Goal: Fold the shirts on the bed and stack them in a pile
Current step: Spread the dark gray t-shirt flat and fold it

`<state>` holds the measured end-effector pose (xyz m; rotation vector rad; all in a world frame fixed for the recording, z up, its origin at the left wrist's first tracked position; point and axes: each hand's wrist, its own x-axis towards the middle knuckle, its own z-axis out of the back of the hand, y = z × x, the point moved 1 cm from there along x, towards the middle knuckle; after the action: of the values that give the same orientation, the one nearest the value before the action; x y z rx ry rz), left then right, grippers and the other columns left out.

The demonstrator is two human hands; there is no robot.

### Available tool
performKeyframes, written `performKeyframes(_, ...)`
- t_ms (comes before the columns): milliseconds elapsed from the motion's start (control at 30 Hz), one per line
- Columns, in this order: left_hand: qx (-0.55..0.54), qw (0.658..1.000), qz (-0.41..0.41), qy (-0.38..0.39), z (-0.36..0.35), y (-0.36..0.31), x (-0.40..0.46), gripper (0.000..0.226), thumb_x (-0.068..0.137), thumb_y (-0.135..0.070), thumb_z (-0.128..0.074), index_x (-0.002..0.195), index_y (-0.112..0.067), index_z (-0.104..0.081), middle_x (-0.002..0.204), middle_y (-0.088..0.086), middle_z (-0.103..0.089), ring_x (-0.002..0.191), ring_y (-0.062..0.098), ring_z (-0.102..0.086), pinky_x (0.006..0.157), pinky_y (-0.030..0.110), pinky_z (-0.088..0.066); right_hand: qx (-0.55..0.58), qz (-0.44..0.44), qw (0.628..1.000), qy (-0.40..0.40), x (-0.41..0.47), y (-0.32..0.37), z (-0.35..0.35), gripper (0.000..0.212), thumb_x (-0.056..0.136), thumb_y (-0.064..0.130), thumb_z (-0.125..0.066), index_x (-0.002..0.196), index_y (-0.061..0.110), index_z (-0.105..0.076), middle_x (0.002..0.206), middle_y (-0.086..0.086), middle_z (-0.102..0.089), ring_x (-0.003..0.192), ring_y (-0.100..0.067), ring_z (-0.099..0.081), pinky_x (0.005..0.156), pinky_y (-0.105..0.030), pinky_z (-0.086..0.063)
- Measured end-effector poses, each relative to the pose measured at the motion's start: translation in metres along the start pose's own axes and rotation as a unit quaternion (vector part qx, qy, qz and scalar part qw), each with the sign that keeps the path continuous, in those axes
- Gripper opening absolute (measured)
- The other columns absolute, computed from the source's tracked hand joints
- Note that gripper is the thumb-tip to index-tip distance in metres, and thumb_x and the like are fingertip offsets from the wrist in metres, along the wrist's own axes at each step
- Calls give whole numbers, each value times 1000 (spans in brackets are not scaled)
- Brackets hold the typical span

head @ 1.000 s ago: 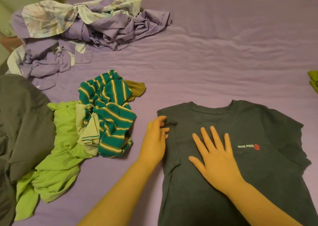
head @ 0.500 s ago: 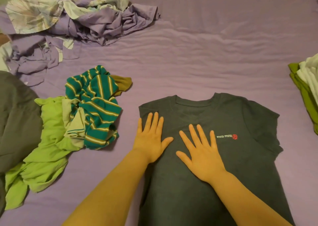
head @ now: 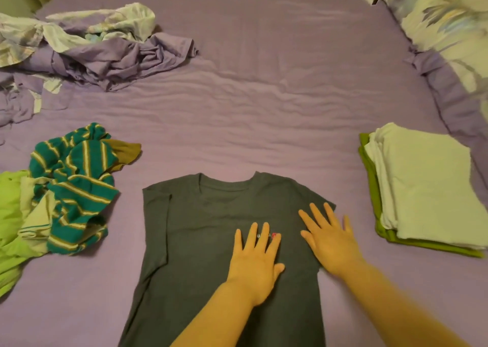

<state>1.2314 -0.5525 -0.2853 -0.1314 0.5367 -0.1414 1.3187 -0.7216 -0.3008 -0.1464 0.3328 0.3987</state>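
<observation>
Both hands had slid rightward across the dark grey T-shirt (head: 211,241) since the earlier frames: the left hand (head: 254,265), which had been at the shirt's left sleeve, now lay flat over the small chest logo (head: 273,235), and the right hand (head: 330,237) rested at the right sleeve, its outer fingers reaching past the edge onto the purple sheet (head: 237,96). Neither hand gripped anything; fingers were spread and pressed flat. The shirt lay face up near the bed's near edge, its left sleeve already turned in. If the right sleeve were folded without the left palm anchoring the body, the fabric would probably drag and bunch, undoing the smoothed left fold. No containers were in view. Unfolded striped (head: 76,188) and lime green (head: 12,228) shirts lay heaped toward the left edge; a folded pile (head: 422,188) sat toward the right edge; crumpled bedding (head: 105,56) lay at the far left corner.
</observation>
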Motion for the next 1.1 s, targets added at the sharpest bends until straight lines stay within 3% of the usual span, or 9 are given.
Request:
performKeyframes(33,1,1000,-3,1,0,-10,10,63,100,-51,-19,150,-25,9,157,5,19,143,31,21,110,52,16,20,0,1000,9,4,-8,3,91,80,59,30,144,35,-31,154,-2,-21,142,-36,-19,108,-60,-21)
performKeyframes(167,20,1000,0,-9,0,-37,44,70,98,-54,-21,148,-21,16,156,4,22,141,32,26,109,57,17,107,-13,994,5,21,-28,7,43,102,37,-28,144,31,-30,157,-15,-4,144,-34,-6,115,-46,-20)
performKeyframes(467,10,999,-11,-50,-6,-42,59,84,79,-76,-15,142,-34,22,145,1,35,131,29,37,104,61,22,205,13,976,-73,30,-32,11,50,96,25,-48,142,26,-31,122,-7,-53,111,-26,-48,89,-35,-38)
performKeyframes(567,-35,995,-22,-86,-7,-42,53,83,77,-75,-18,149,-36,-9,157,6,11,141,33,19,108,61,14,285,16,956,-68,31,-27,20,52,96,22,-47,144,26,-27,125,-8,-50,104,-27,-54,80,-39,-49)
performKeyframes(700,-82,984,41,-151,-10,-33,34,54,84,-59,-37,126,-32,-57,142,10,-48,133,35,-41,102,60,-29,371,11,922,-105,37,-8,36,56,94,19,-52,144,25,-27,125,-5,-50,104,-21,-55,76,-33,-48)
performKeyframes(833,-54,980,103,-160,-20,-4,15,51,87,-55,-34,124,-31,-60,136,8,-54,127,32,-49,98,55,-40,607,-42,793,-35,46,29,44,52,95,24,-52,142,21,-30,127,-5,-48,93,-16,-60,67,-29,-55)
performKeyframes(867,-46,981,106,-156,-23,3,11,52,88,-54,-33,127,-30,-57,137,9,-53,128,33,-48,98,56,-41,595,-37,802,-36,45,34,43,48,97,24,-46,143,19,-31,134,-4,-45,100,-18,-59,77,-34,-56)
performKeyframes(967,-21,983,109,-147,-37,20,0,58,92,-56,-26,138,-27,-46,146,12,-42,136,34,-36,105,61,-34,317,63,940,-105,32,39,23,42,100,19,-39,142,13,-38,148,-8,-38,132,-27,-41,107,-41,-38)
performKeyframes(1100,-4,985,95,-141,-53,28,-6,64,96,-59,-13,147,-24,-29,153,10,-28,142,32,-20,107,57,-18,94,103,988,-67,13,52,-22,62,98,49,-16,138,11,-44,143,-11,-45,134,-31,-39,106,-56,-33)
